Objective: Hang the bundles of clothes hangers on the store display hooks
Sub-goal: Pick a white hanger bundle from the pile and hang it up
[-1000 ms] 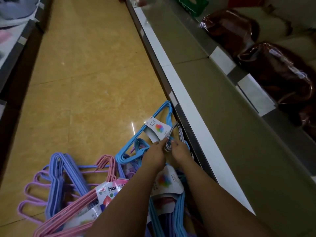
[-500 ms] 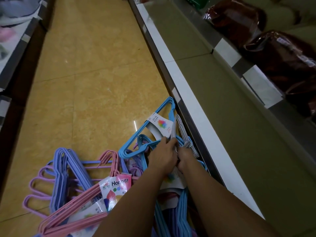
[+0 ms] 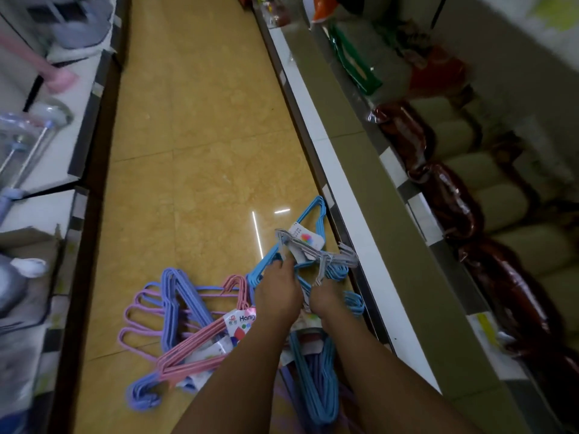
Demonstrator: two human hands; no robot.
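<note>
Both hands low over floor pile, left hand (image 3: pixel 277 297) and right hand (image 3: pixel 326 297) each closed on grey bundle (image 3: pixel 316 252) atop blue bundle (image 3: pixel 308 214) beside shelf (image 3: pixel 344 195); best lifted by hooks, kept together, clear of neighbours.

We have pulled the grey hangers (image 3: pixel 316 252) up and out of the pile. Before, only their tops peeked out between our hands. Now they spread wide over the blue hangers (image 3: pixel 308 214). Our left hand (image 3: pixel 277 296) and right hand (image 3: pixel 326 297) have moved a little apart, and both hold them.
</note>
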